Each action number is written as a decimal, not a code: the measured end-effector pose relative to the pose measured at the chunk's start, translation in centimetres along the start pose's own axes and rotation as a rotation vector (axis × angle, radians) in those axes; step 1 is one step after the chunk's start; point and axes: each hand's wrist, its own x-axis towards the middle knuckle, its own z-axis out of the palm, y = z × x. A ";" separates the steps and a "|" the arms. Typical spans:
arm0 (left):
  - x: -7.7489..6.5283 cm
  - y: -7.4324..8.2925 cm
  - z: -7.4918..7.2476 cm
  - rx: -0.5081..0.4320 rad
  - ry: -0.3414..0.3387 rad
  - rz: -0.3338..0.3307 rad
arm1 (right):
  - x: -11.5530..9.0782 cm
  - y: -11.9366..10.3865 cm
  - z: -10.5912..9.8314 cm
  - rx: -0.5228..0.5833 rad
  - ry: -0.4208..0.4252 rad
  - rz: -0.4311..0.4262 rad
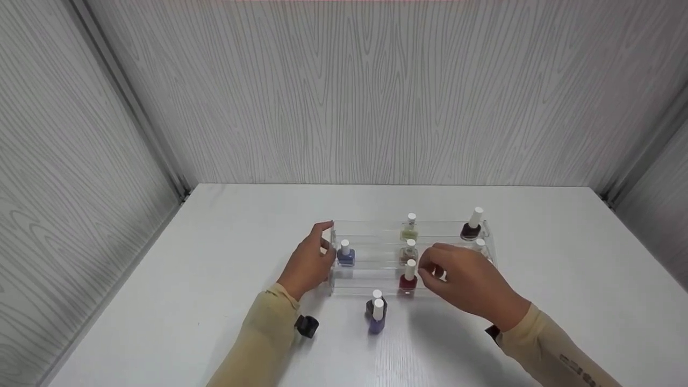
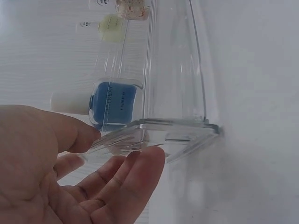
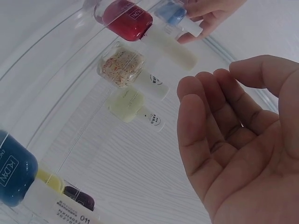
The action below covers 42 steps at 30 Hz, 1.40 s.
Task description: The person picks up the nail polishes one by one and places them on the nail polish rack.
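A clear tiered rack (image 1: 371, 293) holds several white-capped nail polish bottles. At its left end my left hand (image 1: 307, 264) grips the side panel, thumb and fingers at the panel's edges, beside a blue nail polish (image 2: 114, 103). My right hand (image 1: 470, 277) hovers over the rack's front right part with nothing in it. Its fingers (image 3: 192, 123) curl loosely, apart from the red nail polish (image 1: 408, 282) on the lowest tier. Behind the red one stand a glitter-flecked bottle (image 3: 122, 66) and a pale yellow-green bottle (image 1: 409, 232). Part of the rack's right side is hidden by this hand.
On the white table in front of the rack stand a purple nail polish (image 1: 377, 322) and a dark bottle (image 1: 370, 307) right behind it. A dark red polish (image 1: 471, 231) sits at the rack's top right. A teal bottle (image 3: 16, 170) is also on the rack.
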 end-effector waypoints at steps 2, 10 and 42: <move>0.0 0.0 -0.1 -0.002 0.000 0.011 | 0.0 -0.2 0.0 0.001 -0.005 -0.005; -0.1 -0.3 -0.5 0.053 -0.006 0.066 | -0.1 -1.6 0.8 0.114 -0.085 -0.045; -0.1 -0.3 -0.3 0.093 -0.001 0.058 | -0.6 -3.1 3.5 0.307 -0.249 -0.141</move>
